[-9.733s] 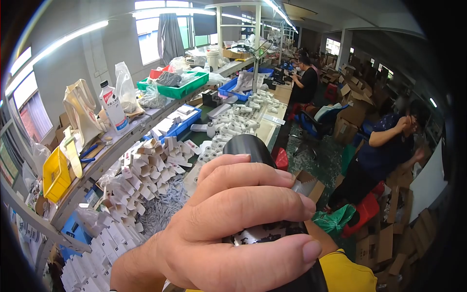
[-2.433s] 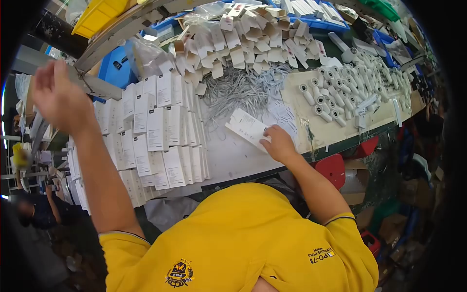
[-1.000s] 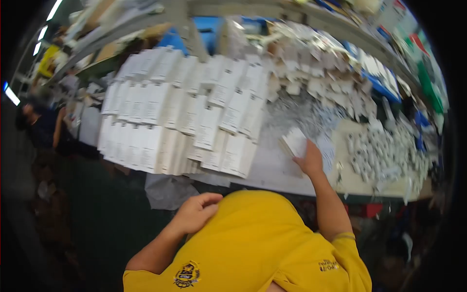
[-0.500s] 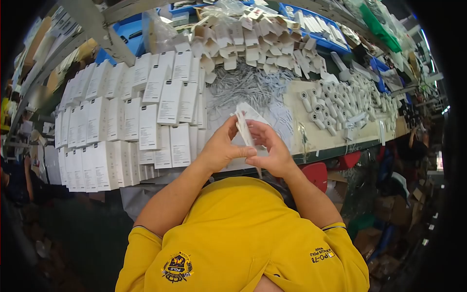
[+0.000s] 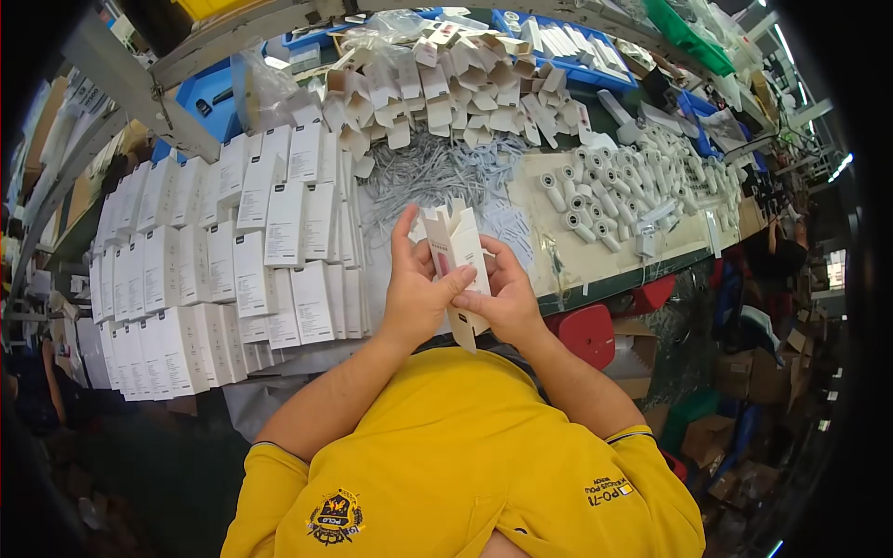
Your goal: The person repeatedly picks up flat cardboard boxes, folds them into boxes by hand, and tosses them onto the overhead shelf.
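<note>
Both hands hold one white cardboard box (image 5: pixel 462 244) in front of my chest, its end flaps standing apart at the top. My left hand (image 5: pixel 417 296) grips its left side, thumb across the printed face. From the right, my right hand (image 5: pixel 507 295) closes on the other side, thumb near the lower edge. Just beyond the hands lies a heap of thin grey-white cords (image 5: pixel 419 177). Whether anything is inside the box I cannot see.
Rows of closed white boxes (image 5: pixel 284 223) are stacked on the left. Opened boxes (image 5: pixel 437 84) pile up at the back. White cylindrical devices (image 5: pixel 595 200) lie on the right, a blue tray (image 5: pixel 577 56) behind them. A red stool (image 5: pixel 586 337) stands by the table edge.
The box, earlier seen edge-on and thin, now shows two faces and spread flaps. Both hands have turned it and sit slightly further left. The whole view has shifted a little.
</note>
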{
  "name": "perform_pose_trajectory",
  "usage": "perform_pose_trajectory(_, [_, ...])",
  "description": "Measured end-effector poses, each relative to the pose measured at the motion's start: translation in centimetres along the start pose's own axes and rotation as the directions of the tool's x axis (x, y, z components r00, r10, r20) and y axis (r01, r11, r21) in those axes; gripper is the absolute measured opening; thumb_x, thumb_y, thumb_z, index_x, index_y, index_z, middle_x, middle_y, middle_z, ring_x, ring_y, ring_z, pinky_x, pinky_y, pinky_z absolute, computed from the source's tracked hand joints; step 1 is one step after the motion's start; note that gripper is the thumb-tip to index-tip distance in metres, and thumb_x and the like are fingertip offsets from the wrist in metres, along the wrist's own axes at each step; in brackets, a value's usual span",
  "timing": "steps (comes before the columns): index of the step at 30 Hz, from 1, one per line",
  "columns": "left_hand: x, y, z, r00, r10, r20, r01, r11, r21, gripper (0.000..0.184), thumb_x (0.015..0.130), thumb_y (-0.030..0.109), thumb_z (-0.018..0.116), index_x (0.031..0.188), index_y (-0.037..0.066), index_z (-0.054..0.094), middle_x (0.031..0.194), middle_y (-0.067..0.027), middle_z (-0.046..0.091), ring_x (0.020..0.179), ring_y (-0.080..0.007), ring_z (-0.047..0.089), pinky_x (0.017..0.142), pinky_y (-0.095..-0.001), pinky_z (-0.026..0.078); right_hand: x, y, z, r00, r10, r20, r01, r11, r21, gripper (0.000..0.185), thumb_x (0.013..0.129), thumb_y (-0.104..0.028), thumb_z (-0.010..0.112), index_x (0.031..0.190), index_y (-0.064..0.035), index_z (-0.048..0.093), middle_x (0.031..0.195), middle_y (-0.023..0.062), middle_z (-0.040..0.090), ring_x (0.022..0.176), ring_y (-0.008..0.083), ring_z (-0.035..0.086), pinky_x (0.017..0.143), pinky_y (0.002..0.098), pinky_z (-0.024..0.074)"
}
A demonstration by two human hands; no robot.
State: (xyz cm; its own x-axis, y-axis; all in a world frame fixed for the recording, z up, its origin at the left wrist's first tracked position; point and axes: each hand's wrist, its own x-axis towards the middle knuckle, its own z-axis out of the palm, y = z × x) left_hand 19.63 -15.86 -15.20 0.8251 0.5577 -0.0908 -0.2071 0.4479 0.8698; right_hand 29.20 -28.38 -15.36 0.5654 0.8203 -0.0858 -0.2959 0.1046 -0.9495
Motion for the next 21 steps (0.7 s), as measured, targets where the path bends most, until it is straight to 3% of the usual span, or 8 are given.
perform_pose_trajectory(3, [-0.1, -0.5, 0.2, 0.993, 0.12, -0.011, -0.12, 0.993, -0.012, 0.077, 0.087, -0.004, 0.07, 0.156, 0.009, 0.038, 0.131, -0.0171, 0.062, 0.113, -0.0238, 0.063, 0.098, -0.0331, 0.053, -0.2, -0.3, 0.4, 1.0, -0.02, -0.023, 0.021, 1.0, 0.014, 0.079, 0.083, 0.006, 0.078, 0.151, -0.0052, 0.042, 0.133, 0.0161, 0.064, 0.114, 0.0227, 0.065, 0.1, 0.0335, 0.0526])
perform_pose_trajectory(14, [0.5, -0.1, -1.1, 0.976, 0.138, 0.17, -0.174, 0.96, 0.219, 0.062, 0.087, -0.003, 0.071, 0.144, 0.008, 0.048, 0.125, -0.0114, 0.06, 0.111, -0.0212, 0.059, 0.099, -0.0342, 0.049, -0.1, 0.2, 0.2, 0.976, -0.219, 0.018, 0.219, 0.964, -0.152, 0.08, 0.081, 0.003, 0.082, 0.151, -0.0056, 0.045, 0.136, 0.0143, 0.063, 0.117, 0.022, 0.064, 0.104, 0.0337, 0.0503])
perform_pose_trajectory(18, [1.5, 0.1, -1.6, 0.96, 0.13, 0.248, -0.166, 0.978, 0.13, 0.052, 0.087, -0.002, 0.072, 0.135, 0.008, 0.054, 0.122, -0.0094, 0.06, 0.109, -0.0192, 0.057, 0.098, -0.0333, 0.048, 0.0, -0.3, 0.3, 0.948, -0.314, 0.053, 0.317, 0.914, -0.254, 0.07, 0.082, -0.001, 0.082, 0.145, -0.0044, 0.053, 0.137, 0.0133, 0.063, 0.115, 0.0202, 0.064, 0.101, 0.031, 0.0507])
perform_pose_trajectory(21, [1.6, 0.9, -1.8, 0.963, 0.135, 0.233, -0.185, 0.961, 0.206, 0.055, 0.085, -0.005, 0.071, 0.134, 0.009, 0.053, 0.13, -0.0115, 0.06, 0.114, -0.023, 0.059, 0.1, -0.0358, 0.049, 1.1, -1.4, -0.6, 0.916, -0.386, 0.112, 0.399, 0.843, -0.36, 0.061, 0.084, -0.002, 0.08, 0.14, -0.0039, 0.057, 0.134, 0.0121, 0.063, 0.111, 0.0183, 0.064, 0.097, 0.029, 0.0508])
